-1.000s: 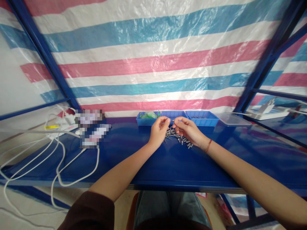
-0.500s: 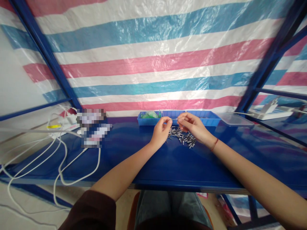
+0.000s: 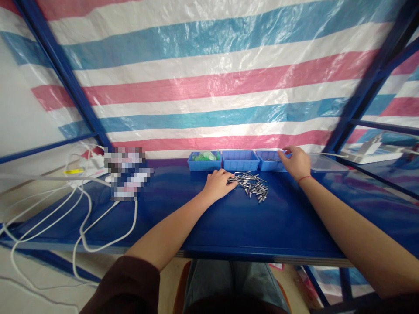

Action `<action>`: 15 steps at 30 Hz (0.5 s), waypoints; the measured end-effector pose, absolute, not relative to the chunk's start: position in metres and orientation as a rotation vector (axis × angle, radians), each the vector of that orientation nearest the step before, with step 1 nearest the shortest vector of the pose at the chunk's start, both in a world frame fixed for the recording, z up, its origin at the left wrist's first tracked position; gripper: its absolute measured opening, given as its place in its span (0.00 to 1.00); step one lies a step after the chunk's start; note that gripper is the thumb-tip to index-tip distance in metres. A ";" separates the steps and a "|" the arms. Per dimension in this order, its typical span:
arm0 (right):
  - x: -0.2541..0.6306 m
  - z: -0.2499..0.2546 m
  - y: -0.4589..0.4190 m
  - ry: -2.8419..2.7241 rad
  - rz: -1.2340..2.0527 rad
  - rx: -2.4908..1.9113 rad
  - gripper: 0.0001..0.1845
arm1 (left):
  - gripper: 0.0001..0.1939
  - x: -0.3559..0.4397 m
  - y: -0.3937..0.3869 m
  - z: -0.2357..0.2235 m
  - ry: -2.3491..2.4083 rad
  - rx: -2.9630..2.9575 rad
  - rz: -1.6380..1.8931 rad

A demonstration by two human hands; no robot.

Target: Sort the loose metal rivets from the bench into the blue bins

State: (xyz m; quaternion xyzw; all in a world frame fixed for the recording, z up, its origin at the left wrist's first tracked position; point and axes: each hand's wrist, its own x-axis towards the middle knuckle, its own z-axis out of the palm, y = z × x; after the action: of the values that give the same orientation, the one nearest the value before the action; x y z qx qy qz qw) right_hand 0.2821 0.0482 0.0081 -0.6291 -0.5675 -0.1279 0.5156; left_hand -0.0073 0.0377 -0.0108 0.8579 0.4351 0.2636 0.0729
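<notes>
A loose pile of blind rivets [image 3: 257, 188], thin silvery pins with thicker ends, lies on the blue tabletop. My left hand [image 3: 218, 184] rests at the pile's left edge, thumb and fingertips apart with rivets between and under them; no grip on a single one shows. Over the right end of the right blue bin [image 3: 267, 165] hovers my right hand [image 3: 296, 162], its fingers bent and spread, with nothing visible in them. A few small metal pieces lie in that bin. The middle blue bin [image 3: 240, 164] stands beside it.
The left blue bin [image 3: 204, 165] holds green plastic bags [image 3: 205, 156]. A clear plastic lid [image 3: 329, 163] lies at the right. White cables [image 3: 88, 218] and blurred packages [image 3: 129, 174] occupy the left side. Blue frame posts [image 3: 353, 87] and a striped sheet [image 3: 209, 83] enclose the table.
My hands have parted from around a thin rivet held between them. The right moved rightward over the right bin; the left lowered onto the pile. The rivet is no longer visible between them.
</notes>
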 end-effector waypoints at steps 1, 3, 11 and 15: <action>0.283 0.006 0.049 -1.370 -0.333 -1.532 0.07 | 0.12 -0.007 0.038 -0.011 1.304 2.581 0.778; 0.281 0.005 0.051 -1.383 -0.376 -1.551 0.08 | 0.11 -0.008 0.039 -0.011 1.310 2.603 0.762; 0.235 0.012 0.040 -1.730 -0.215 -1.438 0.08 | 0.11 -0.007 0.038 -0.008 1.356 2.627 0.773; 0.204 0.011 0.029 -2.088 0.068 -1.270 0.07 | 0.11 -0.008 0.040 -0.012 1.371 2.624 0.820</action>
State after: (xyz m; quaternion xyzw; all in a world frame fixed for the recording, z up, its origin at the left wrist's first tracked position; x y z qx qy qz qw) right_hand 0.2039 0.0291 0.0109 -0.4884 -0.8028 0.0260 0.3411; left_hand -0.0075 0.0395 -0.0117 0.8536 0.4461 0.2668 0.0348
